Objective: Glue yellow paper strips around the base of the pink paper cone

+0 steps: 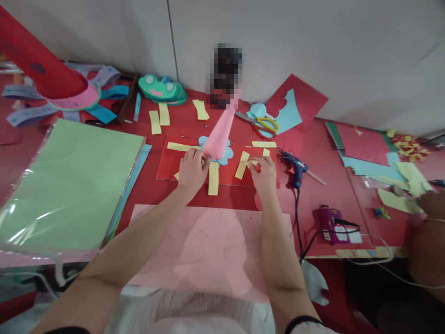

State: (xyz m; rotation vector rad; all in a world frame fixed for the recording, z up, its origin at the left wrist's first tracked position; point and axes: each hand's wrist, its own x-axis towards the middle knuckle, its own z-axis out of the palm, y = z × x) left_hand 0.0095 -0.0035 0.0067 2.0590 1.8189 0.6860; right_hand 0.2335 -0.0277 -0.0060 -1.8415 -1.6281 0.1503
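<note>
My left hand (192, 169) has its fingers closed at the lower tip of a pink paper cone (222, 132); what lies between them is too small to name. Under the cone is a light blue scalloped paper shape (225, 154), on a red sheet (167, 162). To the right, my right hand (264, 174) pinches a small yellow paper piece. Several yellow paper strips lie around, one (213, 178) below the blue shape and another (242, 165) left of my right hand.
Scissors (266, 125) lie behind; a blue glue gun (297, 169) is to the right, its cord running past a purple power box (332, 225). Wrapped green paper (73, 181) lies left, a red tube (41, 58) at upper left. Another person's arm (431, 232) is at far right.
</note>
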